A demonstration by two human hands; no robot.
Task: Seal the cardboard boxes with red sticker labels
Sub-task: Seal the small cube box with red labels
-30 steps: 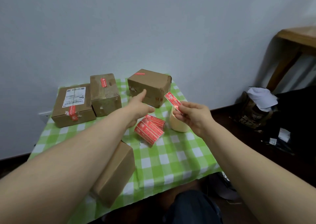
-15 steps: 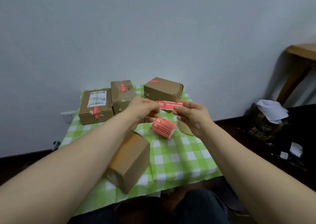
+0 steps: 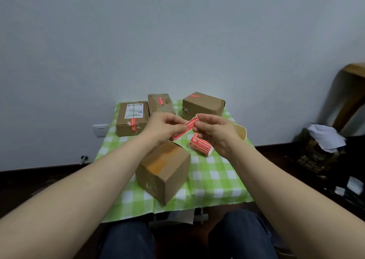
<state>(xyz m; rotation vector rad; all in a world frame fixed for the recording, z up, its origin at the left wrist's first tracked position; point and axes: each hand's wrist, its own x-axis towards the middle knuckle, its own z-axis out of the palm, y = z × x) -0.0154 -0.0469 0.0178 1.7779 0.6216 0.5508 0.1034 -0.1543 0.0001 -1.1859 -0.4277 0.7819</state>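
Note:
Both hands pinch one red sticker label [image 3: 189, 125] above the table: my left hand [image 3: 165, 127] grips its lower left part, my right hand [image 3: 214, 129] its upper right end. Just below them stands a plain cardboard box [image 3: 165, 168] with no sticker showing. A stack of red labels [image 3: 201, 145] lies on the cloth to its right. Three more boxes stand at the back, each with a red label: a left box [image 3: 132, 118] with a white shipping slip, a middle box [image 3: 160, 104], a right box [image 3: 203, 105].
The small table has a green-and-white checked cloth [image 3: 213, 179]. A tan cup [image 3: 241, 133] sits behind my right hand. A wall socket [image 3: 100, 130] is at the left. A wooden stool [image 3: 349, 94] and dark bags [image 3: 320, 150] stand at the right. My knees are under the table's front edge.
My left hand came in and took hold of the label that my right hand held alone. The view pulled back, and the label now slants between both hands.

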